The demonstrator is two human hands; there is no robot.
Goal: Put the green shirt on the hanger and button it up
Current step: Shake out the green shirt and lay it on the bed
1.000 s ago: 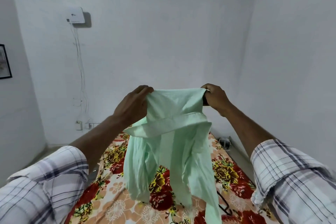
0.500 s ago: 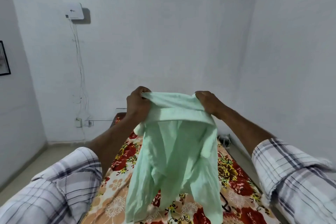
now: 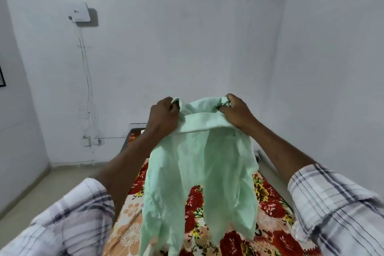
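Both hands, left hand (image 3: 163,117) and right hand (image 3: 236,113), grip green shirt (image 3: 197,172) collar.

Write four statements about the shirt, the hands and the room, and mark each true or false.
1. The left hand and the right hand both hold the green shirt near its collar. True.
2. The shirt lies spread flat. False: it hangs in the air above the floral sheet.
3. The person's sleeves are plain black. False: they are white with dark checks.
4. A white box hangs on the wall. True.
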